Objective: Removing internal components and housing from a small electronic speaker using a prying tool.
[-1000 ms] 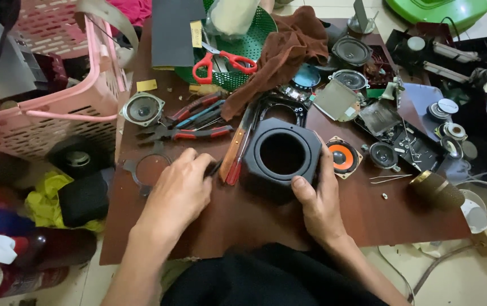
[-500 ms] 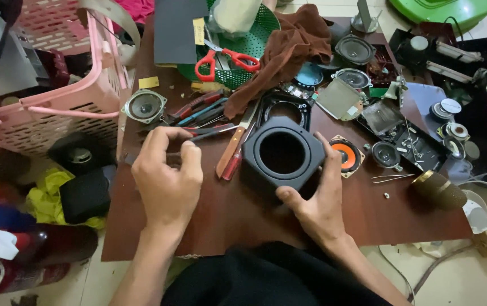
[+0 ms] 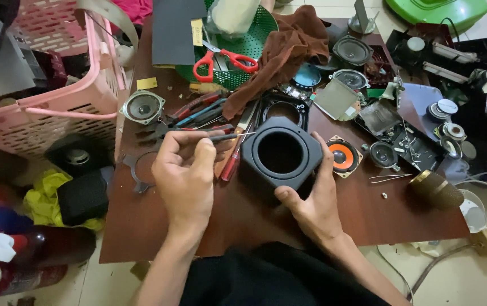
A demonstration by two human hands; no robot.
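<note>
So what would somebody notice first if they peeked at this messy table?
Probably the black square speaker box with a round hole mid-table, steadied by the right hand, while the left hand pinches a thin dark tool beside it. Next, the red-handled scissors up top and the pink plastic basket at left.

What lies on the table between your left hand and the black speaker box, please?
In the head view, a red-handled screwdriver lies between the left hand and the speaker box; the slim tool in that hand points across it.
</note>
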